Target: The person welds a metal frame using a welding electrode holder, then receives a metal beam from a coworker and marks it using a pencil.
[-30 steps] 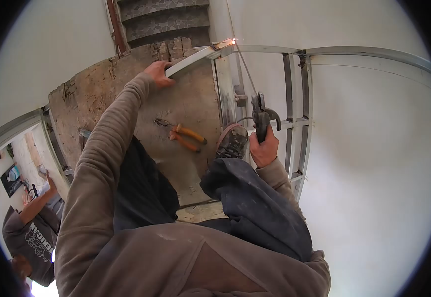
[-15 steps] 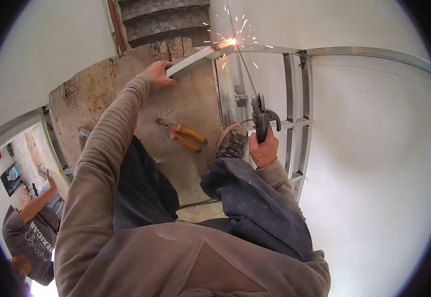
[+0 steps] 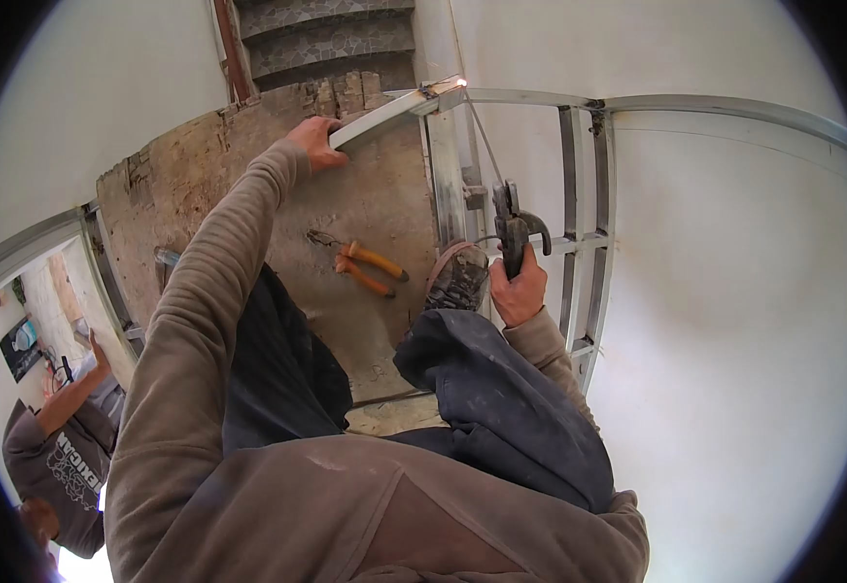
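Observation:
My left hand (image 3: 316, 145) is closed round the near end of a pale square metal tube (image 3: 380, 118), whose far end meets a corner of the metal frame (image 3: 525, 97). In my right hand (image 3: 518, 290) is a black welding electrode holder (image 3: 513, 233), gripped by its handle. A thin welding rod (image 3: 483, 136) runs up from its jaws, with the tip at the tube's far end, where a small bright spot glows. Pliers with orange handles (image 3: 373, 264) lie on the worn board between my arms, touched by neither hand.
The worn wooden board (image 3: 277, 209) lies under me, its far edge ragged. Stone-faced stairs (image 3: 331, 39) rise beyond it. My shoe (image 3: 458, 277) rests beside the frame's bars. At the lower left, another person (image 3: 64, 457) raises an arm beyond an opening.
The bright arc and flying sparks at the rod's tip have shrunk to a small glowing spot. My left hand and the tube have shifted very slightly; my right hand has hardly moved.

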`<control>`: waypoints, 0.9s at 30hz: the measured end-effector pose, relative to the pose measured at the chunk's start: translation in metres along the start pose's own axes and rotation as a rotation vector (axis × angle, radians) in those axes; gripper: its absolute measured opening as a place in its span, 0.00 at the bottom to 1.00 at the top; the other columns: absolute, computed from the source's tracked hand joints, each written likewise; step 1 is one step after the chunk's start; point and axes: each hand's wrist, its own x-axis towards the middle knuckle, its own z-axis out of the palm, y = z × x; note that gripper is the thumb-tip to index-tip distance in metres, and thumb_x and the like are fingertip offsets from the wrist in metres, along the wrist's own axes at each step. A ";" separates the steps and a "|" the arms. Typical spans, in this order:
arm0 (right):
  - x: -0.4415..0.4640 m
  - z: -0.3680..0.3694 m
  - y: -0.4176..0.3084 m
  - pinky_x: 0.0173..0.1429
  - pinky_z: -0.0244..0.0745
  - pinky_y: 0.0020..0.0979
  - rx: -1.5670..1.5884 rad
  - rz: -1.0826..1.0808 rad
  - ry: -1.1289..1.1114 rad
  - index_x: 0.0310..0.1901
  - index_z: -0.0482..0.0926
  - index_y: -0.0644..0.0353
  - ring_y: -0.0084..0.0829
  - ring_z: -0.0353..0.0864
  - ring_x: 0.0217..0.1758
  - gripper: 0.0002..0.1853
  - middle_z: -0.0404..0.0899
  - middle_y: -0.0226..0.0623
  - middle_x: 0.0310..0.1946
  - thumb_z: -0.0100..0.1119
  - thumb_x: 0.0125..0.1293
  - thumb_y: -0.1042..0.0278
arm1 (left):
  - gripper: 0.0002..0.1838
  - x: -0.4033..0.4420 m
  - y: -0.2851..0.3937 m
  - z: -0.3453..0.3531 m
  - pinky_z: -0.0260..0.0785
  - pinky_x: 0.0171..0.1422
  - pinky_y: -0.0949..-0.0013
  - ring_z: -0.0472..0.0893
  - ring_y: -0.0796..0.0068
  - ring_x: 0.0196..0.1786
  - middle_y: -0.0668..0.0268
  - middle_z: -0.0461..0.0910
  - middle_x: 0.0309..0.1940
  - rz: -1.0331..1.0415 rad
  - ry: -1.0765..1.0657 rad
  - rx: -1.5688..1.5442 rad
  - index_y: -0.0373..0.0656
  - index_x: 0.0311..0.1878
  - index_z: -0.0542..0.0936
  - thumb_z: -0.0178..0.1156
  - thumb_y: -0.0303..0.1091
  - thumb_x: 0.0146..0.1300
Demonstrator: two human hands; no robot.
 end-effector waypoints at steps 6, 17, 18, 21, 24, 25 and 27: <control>-0.004 -0.005 -0.004 0.36 0.76 0.33 -0.025 0.103 -0.028 0.48 0.77 0.65 0.33 0.83 0.28 0.14 0.83 0.43 0.30 0.60 0.61 0.71 | 0.36 0.001 -0.004 -0.001 0.72 0.57 0.59 0.82 0.53 0.49 0.48 0.83 0.45 0.114 0.022 0.057 0.32 0.54 0.79 0.68 0.47 0.41; 0.000 -0.001 -0.005 0.28 0.73 0.37 -0.009 0.021 0.012 0.44 0.74 0.68 0.43 0.81 0.22 0.13 0.77 0.46 0.20 0.60 0.60 0.70 | 0.33 0.003 -0.006 -0.001 0.73 0.56 0.61 0.83 0.54 0.48 0.50 0.84 0.44 0.106 0.019 0.105 0.36 0.54 0.80 0.68 0.44 0.42; 0.000 -0.001 -0.006 0.28 0.73 0.37 -0.015 0.035 0.003 0.44 0.74 0.68 0.43 0.81 0.22 0.13 0.77 0.46 0.20 0.60 0.60 0.70 | 0.33 0.003 -0.007 0.000 0.73 0.56 0.61 0.83 0.54 0.48 0.50 0.84 0.45 0.108 0.014 0.102 0.35 0.54 0.80 0.68 0.44 0.42; 0.000 -0.002 -0.007 0.27 0.72 0.37 -0.008 0.030 -0.007 0.44 0.74 0.68 0.43 0.80 0.21 0.13 0.77 0.46 0.20 0.60 0.60 0.70 | 0.34 0.003 -0.007 0.000 0.73 0.57 0.61 0.83 0.53 0.49 0.49 0.84 0.45 0.109 0.029 0.107 0.35 0.54 0.80 0.68 0.44 0.42; -0.001 -0.001 -0.004 0.27 0.72 0.38 -0.019 0.038 0.002 0.44 0.74 0.67 0.43 0.80 0.21 0.12 0.76 0.45 0.20 0.59 0.60 0.71 | 0.34 0.000 -0.003 -0.002 0.72 0.56 0.60 0.82 0.52 0.48 0.48 0.83 0.44 0.120 0.012 0.055 0.31 0.51 0.80 0.66 0.46 0.41; -0.001 -0.001 -0.005 0.28 0.72 0.35 -0.014 0.042 0.001 0.44 0.75 0.66 0.39 0.79 0.21 0.12 0.77 0.43 0.21 0.59 0.60 0.71 | 0.34 0.000 -0.003 -0.001 0.72 0.56 0.60 0.82 0.53 0.47 0.48 0.83 0.43 0.125 0.021 0.064 0.31 0.51 0.80 0.66 0.45 0.42; -0.002 -0.002 -0.006 0.30 0.72 0.31 -0.002 0.049 0.000 0.46 0.77 0.64 0.29 0.78 0.22 0.12 0.79 0.39 0.24 0.58 0.61 0.72 | 0.33 0.001 -0.007 0.001 0.72 0.56 0.60 0.82 0.53 0.47 0.48 0.83 0.43 0.136 0.042 0.084 0.31 0.50 0.80 0.67 0.45 0.42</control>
